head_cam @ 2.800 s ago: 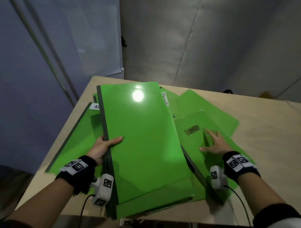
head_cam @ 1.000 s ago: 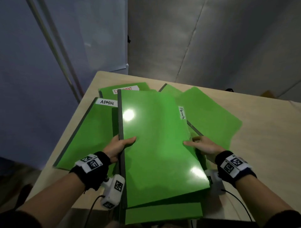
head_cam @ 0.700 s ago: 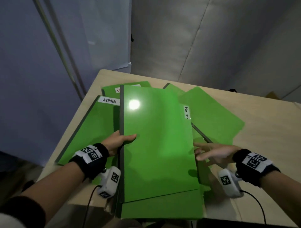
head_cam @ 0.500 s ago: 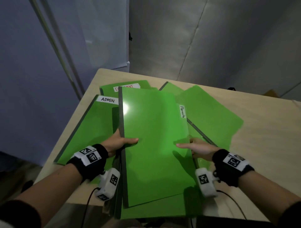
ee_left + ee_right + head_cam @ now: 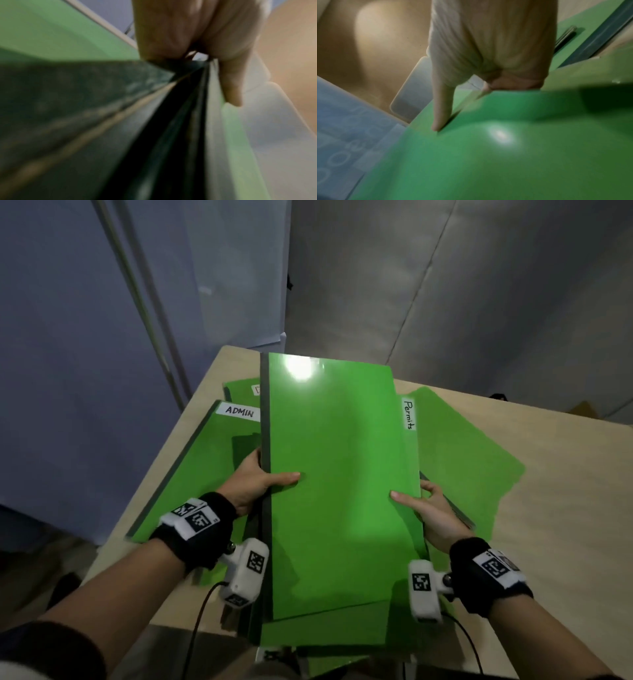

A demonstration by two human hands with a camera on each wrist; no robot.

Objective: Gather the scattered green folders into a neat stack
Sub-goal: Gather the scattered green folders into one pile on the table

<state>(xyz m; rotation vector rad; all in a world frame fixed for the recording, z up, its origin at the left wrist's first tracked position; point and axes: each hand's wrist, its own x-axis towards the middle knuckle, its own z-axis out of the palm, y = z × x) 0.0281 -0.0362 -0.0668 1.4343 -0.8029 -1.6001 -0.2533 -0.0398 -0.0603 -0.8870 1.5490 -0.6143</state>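
Observation:
I hold a pile of green folders (image 5: 339, 484) in both hands over the table's near edge, tilted up at the far end. My left hand (image 5: 255, 481) grips its dark spine side, thumb on top, fingers under; the left wrist view shows the fingers (image 5: 171, 37) curled round the spines (image 5: 181, 108). My right hand (image 5: 424, 508) grips the right edge, thumb on the top cover (image 5: 488, 148). Loose on the table lie the ADMIN folder (image 5: 205, 467), a folder labelled Permits (image 5: 409, 416), another green folder (image 5: 466, 460) to the right and one at the back (image 5: 243, 390).
The light wooden table (image 5: 565, 508) stretches bare to the right. Its left edge (image 5: 164, 446) drops off beside a blue-grey wall (image 5: 68, 371). A grey wall stands behind the table. Both wrists carry black bands with white camera units.
My right hand left the loose folders and took the pile's right edge. The pile has since risen and tilted up, now covering more of the back folder.

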